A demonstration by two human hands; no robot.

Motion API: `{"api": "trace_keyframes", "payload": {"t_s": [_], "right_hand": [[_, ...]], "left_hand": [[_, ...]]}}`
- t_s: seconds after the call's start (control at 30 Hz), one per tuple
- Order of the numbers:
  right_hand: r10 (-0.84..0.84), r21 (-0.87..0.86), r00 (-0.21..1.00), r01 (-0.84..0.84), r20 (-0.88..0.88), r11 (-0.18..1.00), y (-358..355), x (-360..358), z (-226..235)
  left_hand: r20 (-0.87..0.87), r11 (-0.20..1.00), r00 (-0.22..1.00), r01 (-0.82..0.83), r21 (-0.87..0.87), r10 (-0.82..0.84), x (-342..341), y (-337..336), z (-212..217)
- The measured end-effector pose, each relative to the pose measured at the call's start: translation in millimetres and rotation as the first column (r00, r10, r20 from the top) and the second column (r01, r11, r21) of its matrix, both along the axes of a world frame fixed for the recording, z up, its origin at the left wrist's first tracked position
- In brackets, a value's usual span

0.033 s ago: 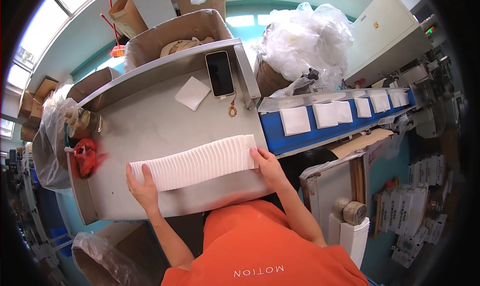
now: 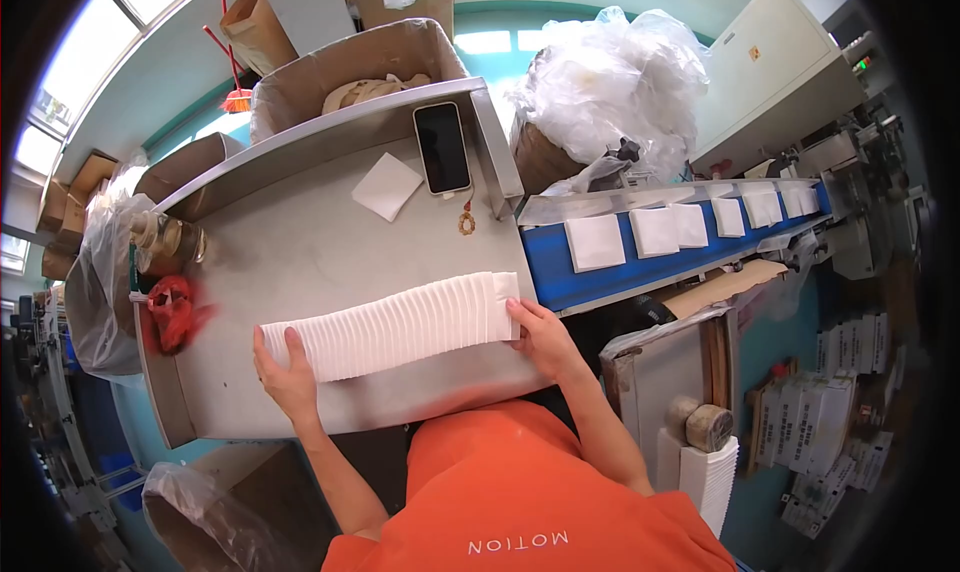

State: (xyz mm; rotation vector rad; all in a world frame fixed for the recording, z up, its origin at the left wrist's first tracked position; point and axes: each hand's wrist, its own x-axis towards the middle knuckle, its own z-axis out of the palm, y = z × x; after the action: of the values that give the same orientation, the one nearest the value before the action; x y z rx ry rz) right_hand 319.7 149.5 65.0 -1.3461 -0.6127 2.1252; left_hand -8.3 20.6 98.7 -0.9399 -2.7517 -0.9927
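A long row of white folded paper napkins lies on the metal table, packed face to face and bowed slightly. At its left end, my left hand is closed around the outermost napkins, thumb on the near side. My right hand pinches the napkins at the right end, where the last one leans a little apart from the rest. A single napkin lies flat farther back, beside a dark-screened phone with a beaded charm hanging from it.
A blue conveyor belt carrying several folded napkins runs off to the right. Metal walls edge the table. A red plastic bag and a roll of tape are at its left. Clear plastic bags pile up behind the belt.
My right hand has shifted slightly right with the row's end, and the end napkin stands a little more apart. My left hand stays in place.
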Motion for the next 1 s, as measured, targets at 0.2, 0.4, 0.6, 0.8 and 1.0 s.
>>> {"api": "trace_keyframes", "payload": {"t_s": [0.2, 0.4, 0.6, 0.8, 1.0], "right_hand": [[-0.291, 0.025, 0.955, 0.290, 0.051, 0.957, 14.0, 32.8, -4.7], [0.055, 0.452, 0.878, -0.298, 0.476, 0.841, -1.9, -18.8, 28.2], [0.111, -0.114, 0.993, -0.114, -0.031, 0.987, 3.8, 21.8, 9.1], [0.163, 0.010, 0.987, -0.163, -0.009, 0.987, 7.4, 31.6, -6.3], [-0.311, 0.035, 0.947, 0.310, 0.080, 0.950, 19.7, 23.4, 3.2]], "left_hand": [[0.035, 1.000, 0.999, 0.028, -0.004, -0.028, 0.5, -1.1, 2.9], [0.045, 0.999, 0.998, 0.054, 0.005, -0.054, 0.5, 1.2, 2.0], [-0.027, 0.998, 0.998, 0.051, -0.039, -0.052, 5.5, 4.7, 5.9], [-0.043, 0.996, 0.995, 0.087, -0.002, -0.087, -5.9, 1.5, 6.7], [0.085, 0.996, 0.995, 0.050, -0.076, -0.043, -12.1, 7.2, 20.9]]}}
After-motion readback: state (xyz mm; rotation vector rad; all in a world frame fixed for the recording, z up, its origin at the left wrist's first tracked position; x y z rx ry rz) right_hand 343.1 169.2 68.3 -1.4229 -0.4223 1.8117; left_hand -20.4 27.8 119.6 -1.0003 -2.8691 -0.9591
